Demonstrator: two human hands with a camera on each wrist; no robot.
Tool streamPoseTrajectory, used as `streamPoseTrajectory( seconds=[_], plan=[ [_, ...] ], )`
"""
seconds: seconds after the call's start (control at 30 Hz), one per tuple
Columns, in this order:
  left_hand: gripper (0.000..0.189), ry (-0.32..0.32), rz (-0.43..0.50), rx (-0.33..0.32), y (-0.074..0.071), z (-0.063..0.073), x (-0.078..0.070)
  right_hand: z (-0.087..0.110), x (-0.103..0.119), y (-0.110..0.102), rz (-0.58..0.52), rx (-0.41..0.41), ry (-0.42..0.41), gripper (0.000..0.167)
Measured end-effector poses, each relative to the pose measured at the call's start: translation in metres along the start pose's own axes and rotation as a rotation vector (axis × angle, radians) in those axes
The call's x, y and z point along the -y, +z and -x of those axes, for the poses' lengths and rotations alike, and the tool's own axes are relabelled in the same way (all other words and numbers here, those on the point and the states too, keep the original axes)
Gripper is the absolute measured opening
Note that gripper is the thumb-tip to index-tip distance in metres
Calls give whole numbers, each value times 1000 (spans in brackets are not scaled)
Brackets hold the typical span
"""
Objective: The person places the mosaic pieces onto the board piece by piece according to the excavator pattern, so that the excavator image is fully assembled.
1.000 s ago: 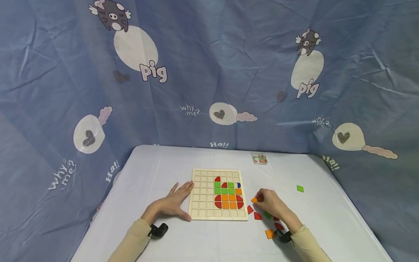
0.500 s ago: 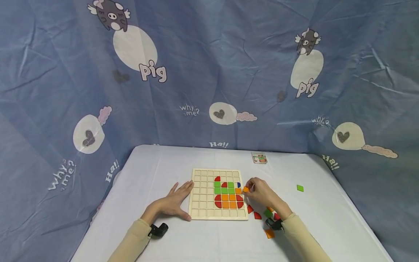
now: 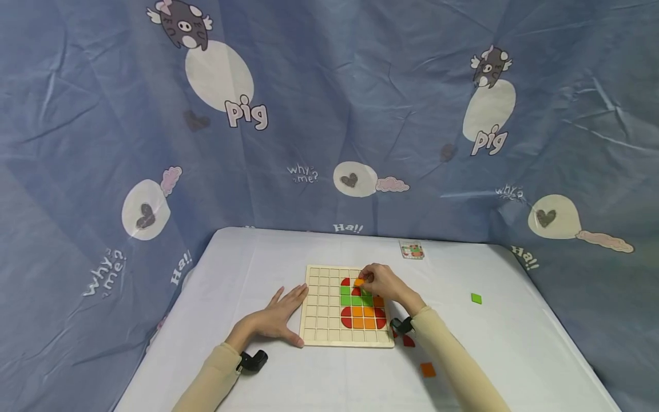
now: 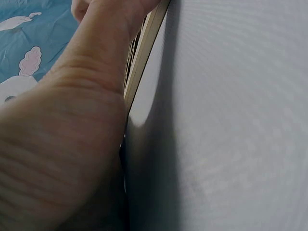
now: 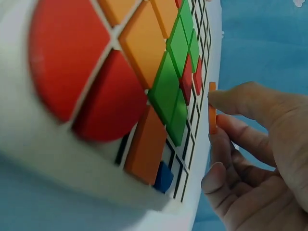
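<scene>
We face a creased blue cloth backdrop that wraps behind and along both sides of a white-covered table. Across it we read "pig", "why me?" and "Ha!!" (two winged grey pigs float above), while pale light catches its right-hand wrinkles.

From here I see a cream gridded board, red, orange, green and blue tiles, and a pig-printed blue curtain.

Evenly lit in head view, glinting on the cloth; deeply shadowed on the surface, left wrist; blurred at the near rim of the board, right wrist.
</scene>
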State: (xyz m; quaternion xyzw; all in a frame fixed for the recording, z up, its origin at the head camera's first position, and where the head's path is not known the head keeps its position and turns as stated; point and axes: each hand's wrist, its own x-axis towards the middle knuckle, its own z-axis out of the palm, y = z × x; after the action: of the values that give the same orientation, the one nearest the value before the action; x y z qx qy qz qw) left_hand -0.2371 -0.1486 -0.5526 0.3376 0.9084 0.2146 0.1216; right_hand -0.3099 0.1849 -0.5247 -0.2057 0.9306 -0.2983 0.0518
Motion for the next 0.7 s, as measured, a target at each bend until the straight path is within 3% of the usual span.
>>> streamPoseTrajectory(
  seconds=[0.23,0.7],
  plan=[
    [130,-16,-6,10,2,-2,1,-15,-3,8,-8,52,12,14],
    [132,-23,-18,5,5,-3,6,-23,-5,6,-95,131,20,12]
  ],
)
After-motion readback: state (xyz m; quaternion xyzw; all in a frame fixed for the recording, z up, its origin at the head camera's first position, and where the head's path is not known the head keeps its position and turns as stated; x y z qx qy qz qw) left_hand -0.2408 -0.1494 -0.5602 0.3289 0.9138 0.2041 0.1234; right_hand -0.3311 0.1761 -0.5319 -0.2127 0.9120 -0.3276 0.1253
